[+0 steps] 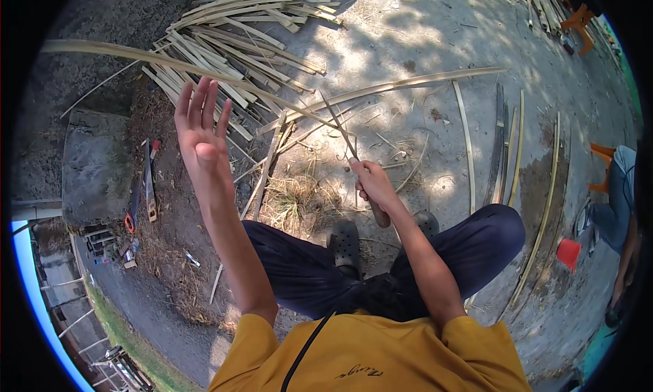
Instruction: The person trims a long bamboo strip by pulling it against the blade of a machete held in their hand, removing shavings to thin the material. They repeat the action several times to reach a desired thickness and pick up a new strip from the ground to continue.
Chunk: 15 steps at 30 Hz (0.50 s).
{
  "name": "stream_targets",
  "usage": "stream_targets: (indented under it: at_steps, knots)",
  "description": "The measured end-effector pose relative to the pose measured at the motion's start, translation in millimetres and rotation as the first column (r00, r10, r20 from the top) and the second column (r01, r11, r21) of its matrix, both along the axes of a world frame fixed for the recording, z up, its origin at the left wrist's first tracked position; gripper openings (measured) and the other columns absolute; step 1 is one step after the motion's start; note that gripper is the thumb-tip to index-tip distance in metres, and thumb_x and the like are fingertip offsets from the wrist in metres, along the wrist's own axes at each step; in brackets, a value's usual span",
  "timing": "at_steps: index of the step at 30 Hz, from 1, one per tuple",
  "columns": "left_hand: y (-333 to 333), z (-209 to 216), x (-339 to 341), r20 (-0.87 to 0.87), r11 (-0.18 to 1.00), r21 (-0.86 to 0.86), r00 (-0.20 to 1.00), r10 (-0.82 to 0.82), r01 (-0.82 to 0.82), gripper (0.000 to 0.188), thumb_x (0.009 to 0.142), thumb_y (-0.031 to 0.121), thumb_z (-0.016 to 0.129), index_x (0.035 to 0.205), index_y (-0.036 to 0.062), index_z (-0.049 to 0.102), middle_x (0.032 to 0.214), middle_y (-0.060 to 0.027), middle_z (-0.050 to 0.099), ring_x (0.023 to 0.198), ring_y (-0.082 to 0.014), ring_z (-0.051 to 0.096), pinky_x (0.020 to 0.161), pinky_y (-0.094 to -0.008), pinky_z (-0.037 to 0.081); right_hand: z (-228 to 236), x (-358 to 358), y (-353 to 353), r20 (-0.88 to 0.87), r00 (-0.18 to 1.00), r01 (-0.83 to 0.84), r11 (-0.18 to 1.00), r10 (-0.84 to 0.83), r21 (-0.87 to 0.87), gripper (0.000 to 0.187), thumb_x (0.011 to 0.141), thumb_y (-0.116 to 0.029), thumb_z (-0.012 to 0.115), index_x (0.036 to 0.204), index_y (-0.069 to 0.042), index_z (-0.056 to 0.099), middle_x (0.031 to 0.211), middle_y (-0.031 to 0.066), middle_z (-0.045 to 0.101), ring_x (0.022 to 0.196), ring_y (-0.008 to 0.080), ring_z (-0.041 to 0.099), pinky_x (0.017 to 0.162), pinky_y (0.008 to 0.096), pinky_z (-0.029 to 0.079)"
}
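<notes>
My left hand (204, 130) is raised at the left with its palm up and fingers stretched out, holding nothing I can see. Its fingertips come right up to a long pale split-bamboo strip (143, 54); whether they touch it I cannot tell. My right hand (373, 182) is wrapped round the wooden handle of a knife (381, 215). The long, narrow blade points away and to the left, crossing the near end of that strip in view. Beyond the blade, another curved bamboo strip (408, 83) lies across the ground.
A heap of split strips (235, 45) spreads at the far left. A handsaw (132, 211) lies on the left beside a concrete block (95, 167). Loose strips (520, 147) and a red container (568, 254) lie to the right. Another person (615, 201) sits at the right edge.
</notes>
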State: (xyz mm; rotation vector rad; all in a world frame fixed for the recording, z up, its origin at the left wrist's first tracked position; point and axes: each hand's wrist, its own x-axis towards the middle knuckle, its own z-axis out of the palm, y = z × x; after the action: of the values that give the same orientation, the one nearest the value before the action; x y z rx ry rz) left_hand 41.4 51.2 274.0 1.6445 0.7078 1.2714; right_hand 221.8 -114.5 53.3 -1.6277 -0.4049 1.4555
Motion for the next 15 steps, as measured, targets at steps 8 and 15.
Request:
stream_targets:
  at_steps: [8, 15]
  knots:
    - [-13, 2, 22, 0.416, 0.977, -0.046, 0.893, -0.17, 0.207, 0.064, 0.106, 0.062, 0.043, 0.07, 0.0095, 0.045, 0.059, 0.0024, 0.029, 0.049, -0.0106, 0.025, 0.046, -0.0282, 0.03, -4, 2, -18, 0.121, 0.986, -0.116, 0.993, 0.117, -0.018, 0.057, 0.103, -0.055, 0.056, 0.12, -0.002, 0.065, 0.066, 0.0042, 0.059, 0.055, 0.0124, 0.058, 0.052, 0.0311, 0.044]
    - [-32, -19, 19, 0.533, 0.969, 0.083, 0.812, -0.24, 0.232, 0.077, 0.101, 0.076, 0.026, 0.058, 0.0136, 0.037, 0.05, 0.0053, 0.024, 0.043, -0.0077, 0.014, 0.04, -0.0276, 0.014, -7, -11, -26, 0.477, 0.873, -0.165, 0.983, 0.105, 0.084, 0.056, 0.104, -0.05, 0.055, 0.127, 0.001, 0.064, 0.069, 0.016, 0.065, 0.063, 0.0256, 0.064, 0.065, 0.0402, 0.048]
